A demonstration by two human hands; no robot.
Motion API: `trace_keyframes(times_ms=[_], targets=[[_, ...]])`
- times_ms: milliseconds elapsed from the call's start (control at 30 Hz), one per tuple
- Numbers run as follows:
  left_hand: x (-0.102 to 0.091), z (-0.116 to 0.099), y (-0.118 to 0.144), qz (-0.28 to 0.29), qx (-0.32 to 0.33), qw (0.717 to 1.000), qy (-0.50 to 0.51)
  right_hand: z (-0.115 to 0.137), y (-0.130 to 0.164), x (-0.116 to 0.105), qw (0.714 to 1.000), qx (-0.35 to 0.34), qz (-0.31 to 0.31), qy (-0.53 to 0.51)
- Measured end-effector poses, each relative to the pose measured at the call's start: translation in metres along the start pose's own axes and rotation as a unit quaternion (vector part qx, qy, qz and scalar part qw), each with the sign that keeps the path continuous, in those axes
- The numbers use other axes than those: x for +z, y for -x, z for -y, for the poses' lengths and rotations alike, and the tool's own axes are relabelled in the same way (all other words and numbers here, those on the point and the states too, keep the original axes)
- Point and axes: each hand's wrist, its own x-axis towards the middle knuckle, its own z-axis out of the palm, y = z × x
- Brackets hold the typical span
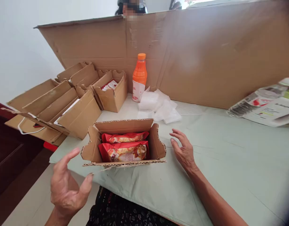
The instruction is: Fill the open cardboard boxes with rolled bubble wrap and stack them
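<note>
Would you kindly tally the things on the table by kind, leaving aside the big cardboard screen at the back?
Open cardboard boxes: 4, counting the near box; the left stack is hard to separate
Red snack packets in the near box: 2
Orange drink bottle: 1
Pile of clear plastic bags: 1
Printed packet: 1
Total: 9

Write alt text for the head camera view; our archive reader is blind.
An open cardboard box holding two red snack packets sits on a pale green table, with the left hand and right hand open and empty on either side. Behind stand more boxes, an orange bottle and a cardboard screen.
</note>
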Motion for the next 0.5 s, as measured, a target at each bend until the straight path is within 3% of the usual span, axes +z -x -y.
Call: trace_keyframes(times_ms=[67, 167, 233, 367, 500], targets=[[0.009, 0.017, 0.029, -0.031, -0.071, 0.996, 0.033, 0.000, -0.007, 0.008, 1.000, 0.006, 0.029, 0.001], [0.024, 0.037, 0.066, 0.052, -0.225, 0.973, -0.014, 0.007, -0.036, 0.034, 0.992, -0.011, 0.127, -0.019], [0.032, 0.045, 0.080, 0.114, -0.291, 0.949, -0.035, 0.014, -0.063, 0.058, 0.980, -0.021, 0.194, -0.037], [0.041, 0.056, 0.086, 0.188, -0.316, 0.928, -0.063, 0.010, -0.116, 0.090, 0.974, 0.001, 0.221, -0.059], [0.046, 0.064, 0.084, 0.207, -0.311, 0.921, -0.110, 0.000, -0.124, 0.070, 0.970, 0.037, 0.223, -0.090]])
